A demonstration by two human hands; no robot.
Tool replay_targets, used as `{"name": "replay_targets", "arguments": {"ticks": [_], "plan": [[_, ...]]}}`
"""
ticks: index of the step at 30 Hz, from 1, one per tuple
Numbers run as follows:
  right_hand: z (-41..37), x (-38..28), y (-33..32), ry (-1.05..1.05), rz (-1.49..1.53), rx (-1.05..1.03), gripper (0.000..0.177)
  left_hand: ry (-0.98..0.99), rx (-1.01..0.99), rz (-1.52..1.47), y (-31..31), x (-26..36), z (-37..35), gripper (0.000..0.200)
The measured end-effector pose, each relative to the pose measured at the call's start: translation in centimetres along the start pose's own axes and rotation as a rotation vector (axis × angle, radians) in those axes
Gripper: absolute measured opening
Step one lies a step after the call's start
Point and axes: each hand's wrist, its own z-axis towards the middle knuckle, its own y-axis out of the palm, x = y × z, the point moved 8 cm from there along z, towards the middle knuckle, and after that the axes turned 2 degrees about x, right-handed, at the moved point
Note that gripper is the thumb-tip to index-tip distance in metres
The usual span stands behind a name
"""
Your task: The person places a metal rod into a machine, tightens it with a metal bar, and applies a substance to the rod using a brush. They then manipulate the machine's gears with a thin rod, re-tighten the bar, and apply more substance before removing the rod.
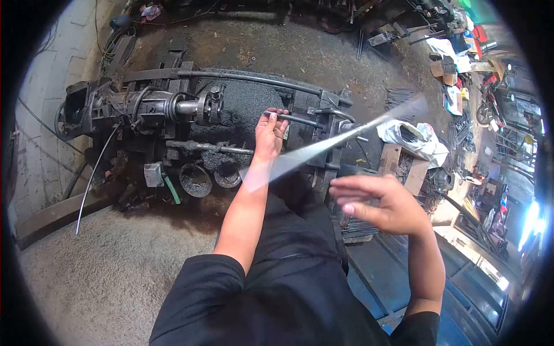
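Note:
My left hand [271, 132] is over the middle of a greasy machine, its fingers wrapped round the end of a dark metal rod [300, 120]. The rod runs right to a clamp-like block [334, 122] on the machine. To the left, a chuck-like head [210, 106] faces my hand across a bed of grey metal shavings [248, 101]. My right hand [381, 202] is raised at the right, off the machine, with thumb and fingers apart and nothing between them. A pale translucent streak [334, 141] crosses the view between my hands; what it is I cannot make out.
Two round metal cups [195, 180] and a green-handled tool [172, 190] are at the machine's near side. A thin bent rod [98, 173] sticks out at the left. To the right are a white sack [427, 147], cardboard [404, 170] and bundles of metal rods [360, 228].

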Motion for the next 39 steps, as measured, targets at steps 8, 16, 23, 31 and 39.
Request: {"name": "replay_targets", "arguments": {"ticks": [8,16,23,31,39], "plan": [[0.5,2.9,-3.8,-0.09,-0.03,0.359,0.028,0.026,-0.014,0.069,0.4,0.4,-0.2,0.01],[-0.8,4.5,-8.2,-0.275,-0.465,0.611,0.019,-0.027,-0.032,0.094,0.9,1.3,-0.4,0.015],[1.6,7.8,-18.1,-0.343,-1.028,0.698,0.03,0.842,0.263,0.932,6.0,16.7,-16.1,0.033],[4.2,14.3,-22.5,0.019,-1.008,0.515,0.055,0.107,-0.022,2.691,19.4,15.5,-12.4,0.029],[3.1,11.6,-21.0,0.118,-1.01,0.59,0.054,0.244,-0.562,2.7,17.7,13.4,-7.7,0.031]]}}
